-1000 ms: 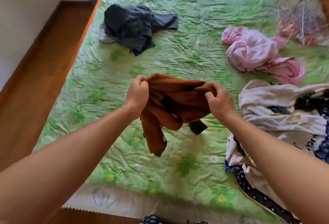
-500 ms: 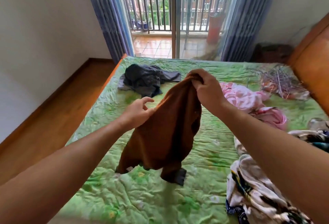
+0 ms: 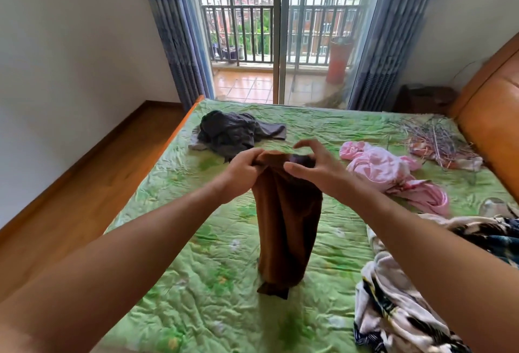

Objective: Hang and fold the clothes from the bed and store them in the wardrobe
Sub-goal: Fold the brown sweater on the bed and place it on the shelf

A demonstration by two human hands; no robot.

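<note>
Head view showed the brown garment held up over the bed, bunched at its top edge between the two hands. It hung in a narrow column, and its lowest fold touched the green quilt. The left grip was clenched on the top hem, fingers curled round a gathered handful. The right grip arched over the same edge with the thumb laid out along the cloth; whether it actually pinched the fabric could not be told.

The cloth looked soft, limp and light, draping with no stiffness, so it would likely sag wherever it was unsupported. It would probably handle best taken at the two ends of the top hem and spread wide.

What kind of garment it was stayed unclear, since its shape was lost in the bunching and a dark patch near the top could not be read. A dark grey garment and a pink garment lay crumpled beyond. A patterned garment was cut off at the right edge. A tangle of thin rods near the headboard may have been hangers. No wardrobe was in sight.
</note>
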